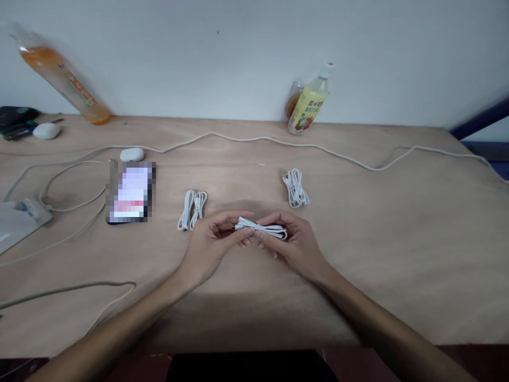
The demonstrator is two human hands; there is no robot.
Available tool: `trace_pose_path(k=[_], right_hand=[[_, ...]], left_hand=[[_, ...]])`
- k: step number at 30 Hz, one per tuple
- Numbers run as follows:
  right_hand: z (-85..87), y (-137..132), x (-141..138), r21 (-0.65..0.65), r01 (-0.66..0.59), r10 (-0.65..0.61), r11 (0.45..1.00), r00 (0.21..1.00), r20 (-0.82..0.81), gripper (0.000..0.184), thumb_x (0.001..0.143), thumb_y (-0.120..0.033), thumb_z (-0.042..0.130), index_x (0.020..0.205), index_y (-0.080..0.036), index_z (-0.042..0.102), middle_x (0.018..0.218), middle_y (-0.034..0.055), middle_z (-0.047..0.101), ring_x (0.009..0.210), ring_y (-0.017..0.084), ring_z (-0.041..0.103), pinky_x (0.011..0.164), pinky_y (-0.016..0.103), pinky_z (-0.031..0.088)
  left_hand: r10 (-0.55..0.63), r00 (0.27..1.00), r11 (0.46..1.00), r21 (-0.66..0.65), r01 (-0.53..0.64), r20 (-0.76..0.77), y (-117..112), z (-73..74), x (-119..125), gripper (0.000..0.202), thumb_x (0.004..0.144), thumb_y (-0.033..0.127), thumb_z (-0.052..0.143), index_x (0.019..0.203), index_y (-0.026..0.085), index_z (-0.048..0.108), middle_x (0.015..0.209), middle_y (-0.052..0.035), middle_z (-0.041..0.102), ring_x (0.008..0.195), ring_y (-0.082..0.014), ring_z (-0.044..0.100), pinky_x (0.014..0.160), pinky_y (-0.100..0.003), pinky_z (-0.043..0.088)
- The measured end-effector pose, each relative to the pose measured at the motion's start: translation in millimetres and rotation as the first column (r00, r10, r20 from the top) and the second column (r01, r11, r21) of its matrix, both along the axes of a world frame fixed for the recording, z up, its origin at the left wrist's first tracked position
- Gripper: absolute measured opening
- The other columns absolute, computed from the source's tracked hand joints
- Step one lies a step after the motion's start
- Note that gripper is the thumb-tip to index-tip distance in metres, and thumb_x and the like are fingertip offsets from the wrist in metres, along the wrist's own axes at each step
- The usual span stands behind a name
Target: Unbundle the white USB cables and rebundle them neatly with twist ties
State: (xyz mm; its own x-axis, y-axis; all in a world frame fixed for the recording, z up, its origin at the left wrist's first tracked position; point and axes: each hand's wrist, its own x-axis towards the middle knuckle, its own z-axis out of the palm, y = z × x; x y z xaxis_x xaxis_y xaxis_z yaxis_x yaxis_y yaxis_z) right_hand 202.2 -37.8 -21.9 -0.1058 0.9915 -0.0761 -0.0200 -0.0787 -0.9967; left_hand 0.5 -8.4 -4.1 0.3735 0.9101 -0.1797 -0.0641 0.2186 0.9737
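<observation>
Between my two hands is a white cable folded into a bundle (pixel 266 228), held just above the wooden table (pixel 382 265). My left hand (pixel 209 241) pinches its left end, thumb in front and fingers behind. On the other end, my right hand (pixel 296 241) grips with thumb and fingers, and the two thumbs nearly meet at the bundle's middle. A second white cable bundle (pixel 192 210) lies on the table just beyond my left hand. Beyond my right hand rests a third bundle (pixel 296 188).
A phone (pixel 131 192) and a white earbud case (pixel 132 154) lie on the left. A long white cord (pixel 270 139) crosses the table's back. Against the wall lean an orange drink bottle (pixel 66 82) and a yellow drink bottle (pixel 310 103). A small white scrap (pixel 261 164) lies mid-table.
</observation>
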Motion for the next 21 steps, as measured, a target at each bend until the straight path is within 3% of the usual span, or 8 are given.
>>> trace_pose_path(k=[9, 21], right_hand=[[0.2, -0.1, 2.1, 0.025, 0.004, -0.005, 1.0, 1.0, 0.025, 0.033, 0.087, -0.051, 0.088, 0.092, -0.021, 0.074, 0.073, 0.0, 0.074, 0.05, 0.011, 0.052, 0.044, 0.023, 0.04], [-2.2, 2.6, 5.9, 0.06, -0.047, 0.046, 0.997, 0.999, 0.008, 0.022, 0.09, -0.043, 0.087, 0.095, -0.022, 0.08, 0.073, -0.0011, 0.074, 0.051, 0.01, 0.05, 0.048, 0.025, 0.04]], left_hand=[[-0.003, 1.0, 1.0, -0.017, 0.003, 0.031, -0.4, 3.0, -0.2, 0.034, 0.086, 0.023, 0.086, 0.119, 0.012, 0.083, 0.087, -0.0057, 0.087, 0.075, -0.0169, 0.079, 0.073, -0.026, 0.065], [0.006, 1.0, 1.0, -0.02, -0.006, 0.011, 0.5, 0.0, -3.0, 0.034, 0.086, 0.022, 0.085, 0.119, 0.015, 0.084, 0.092, -0.0061, 0.088, 0.075, -0.0163, 0.078, 0.074, -0.027, 0.065]])
